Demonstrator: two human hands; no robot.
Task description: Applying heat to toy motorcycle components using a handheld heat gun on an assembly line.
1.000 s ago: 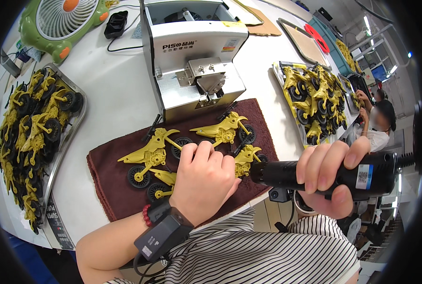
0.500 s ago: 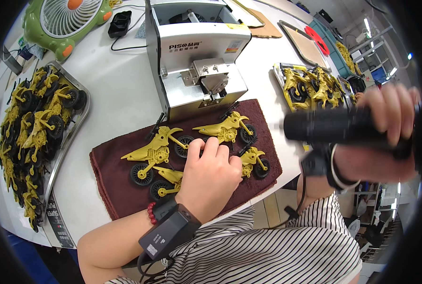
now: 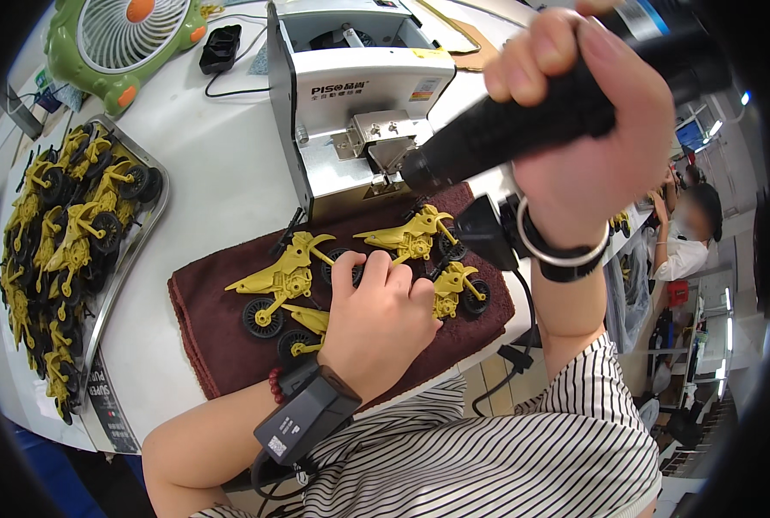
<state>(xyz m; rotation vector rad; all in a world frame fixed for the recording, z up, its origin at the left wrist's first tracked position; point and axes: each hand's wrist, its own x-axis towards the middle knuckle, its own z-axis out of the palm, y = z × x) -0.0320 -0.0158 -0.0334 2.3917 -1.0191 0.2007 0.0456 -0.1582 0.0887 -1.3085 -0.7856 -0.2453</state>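
Note:
My right hand [image 3: 605, 129] is wrapped around a black electric screwdriver [image 3: 510, 129], whose tip reaches the metal outlet [image 3: 391, 155] of a silver screw feeder [image 3: 342, 112]. On a dark brown towel [image 3: 208, 293], my left hand [image 3: 381, 319] has its fingers curled down over yellow toy motorcycles with black wheels, hiding much of them. A rear end [image 3: 303, 321] shows left of this hand and a front end [image 3: 456, 289] right of it. Beyond the fingers lie two more toy motorcycles, one at the left [image 3: 286, 272] and one at the right [image 3: 411, 233].
A metal tray [image 3: 130, 259] heaped with yellow toy motorcycles [image 3: 78, 224] stands at the left. Behind it are a green fan [image 3: 113, 43] and a small black tray [image 3: 221, 49]. Far right, another person [image 3: 683, 229] sits by the table.
My right hand has swung the screwdriver left and away from me, from the right side to the feeder's outlet. My left hand stays nearly in place over the toy motorcycles.

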